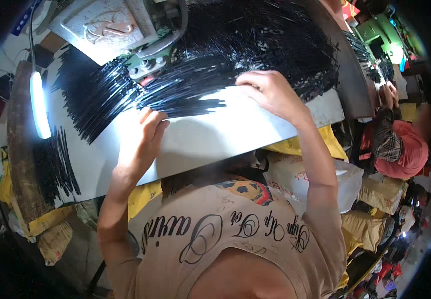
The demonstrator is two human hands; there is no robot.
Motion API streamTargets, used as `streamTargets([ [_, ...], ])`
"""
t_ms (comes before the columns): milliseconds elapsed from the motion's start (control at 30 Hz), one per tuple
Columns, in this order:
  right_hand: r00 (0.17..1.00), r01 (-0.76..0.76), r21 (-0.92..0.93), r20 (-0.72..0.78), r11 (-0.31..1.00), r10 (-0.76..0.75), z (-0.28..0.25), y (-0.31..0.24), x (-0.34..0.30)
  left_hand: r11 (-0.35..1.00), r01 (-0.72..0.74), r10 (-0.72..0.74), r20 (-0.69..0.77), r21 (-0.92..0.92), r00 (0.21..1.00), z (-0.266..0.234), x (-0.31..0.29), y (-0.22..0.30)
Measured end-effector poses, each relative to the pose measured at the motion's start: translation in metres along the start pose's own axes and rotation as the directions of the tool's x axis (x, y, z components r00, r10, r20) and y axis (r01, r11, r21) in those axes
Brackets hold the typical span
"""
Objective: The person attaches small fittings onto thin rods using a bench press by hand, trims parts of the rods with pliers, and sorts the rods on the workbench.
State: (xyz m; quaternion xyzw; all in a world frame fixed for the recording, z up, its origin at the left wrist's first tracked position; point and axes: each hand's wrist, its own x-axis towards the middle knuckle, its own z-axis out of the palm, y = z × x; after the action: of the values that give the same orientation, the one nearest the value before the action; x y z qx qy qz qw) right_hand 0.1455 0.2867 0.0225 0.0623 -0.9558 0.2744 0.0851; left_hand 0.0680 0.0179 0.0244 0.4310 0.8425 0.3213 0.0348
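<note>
A large pile of thin black rods (265, 30) covers the far part of a white tabletop (200, 132). More rods (96, 97) fan out to the left, beneath the head of a grey-green metal machine (148, 67). Right below this head is my left hand (148, 129), its fingers pressed together at the rods' near edge; what is between them is hidden by glare and the fingers. My right hand (270, 94) rests farther right by the pile's near edge, closed with thumb and fingers curled together. Whatever it pinches is too small to make out.
A bright lamp (39, 104) hangs at the left, above another bundle of black rods (58, 167). Yellow sacks (320, 142) and a white plastic bag (320, 179) lie below the table's near edge. At the right, a person in red (400, 149) works by a green machine (380, 37).
</note>
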Motion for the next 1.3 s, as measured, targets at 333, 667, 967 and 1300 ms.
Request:
streamTargets([
  [333,0.992,-0.082,-0.138,-0.108,0.987,0.068,0.013,0.01,0.046,0.953,0.006,0.065,-0.223,0.303,0.973,0.009,0.031,-0.053],
  [667,0.982,-0.004,-0.411,-0.171,0.912,-0.073,0.021,0.011,0.053,0.918,-0.111,0.151,-0.077,0.381,0.986,0.015,0.037,-0.055],
  [967,0.918,0.272,-0.695,-0.021,0.666,-0.397,0.035,0.014,0.097,0.989,0.148,-0.14,-0.216,0.019,0.966,0.001,0.037,-0.051],
  [1300,0.872,0.338,-0.633,-0.069,0.697,-0.485,0.038,-0.004,0.096,0.966,0.233,-0.258,-0.312,-0.116,0.914,-0.01,0.032,-0.061],
])
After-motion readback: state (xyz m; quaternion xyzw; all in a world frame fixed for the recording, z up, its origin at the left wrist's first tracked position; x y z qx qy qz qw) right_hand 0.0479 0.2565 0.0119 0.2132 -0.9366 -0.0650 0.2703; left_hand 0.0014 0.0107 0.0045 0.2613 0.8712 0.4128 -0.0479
